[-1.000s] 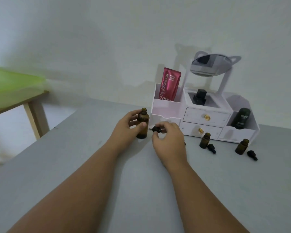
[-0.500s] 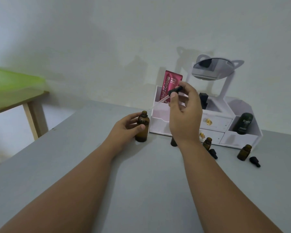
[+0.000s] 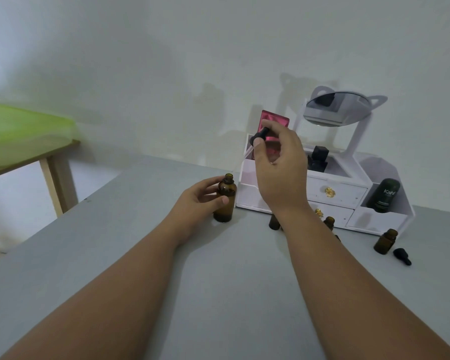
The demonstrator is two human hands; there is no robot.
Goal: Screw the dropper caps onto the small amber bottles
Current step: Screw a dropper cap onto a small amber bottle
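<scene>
An open amber bottle [image 3: 225,198] stands upright on the grey table [image 3: 218,294], and my left hand [image 3: 200,200] grips its side. My right hand [image 3: 279,162] is raised above and to the right of it, pinching a black dropper cap [image 3: 259,135] whose clear glass tube [image 3: 246,154] slants down-left toward the bottle's mouth without reaching it. Three smaller open amber bottles stand further right: one [image 3: 273,221] partly behind my right wrist, one [image 3: 329,222] beside it, one [image 3: 385,241] at the far right. A loose black dropper cap [image 3: 402,256] lies by the last one.
A white cosmetics organiser [image 3: 333,193] with drawers, a tilted mirror [image 3: 338,108], a pink tube [image 3: 273,118] and a dark green Kahf bottle [image 3: 385,195] stands against the wall behind the bottles. A wooden table with a green cover [image 3: 24,136] is at the left.
My right hand picked the dropper cap up off the table and lifted it above the big bottle; over the last half second it drifted slightly left. My left hand kept its hold on the bottle.
</scene>
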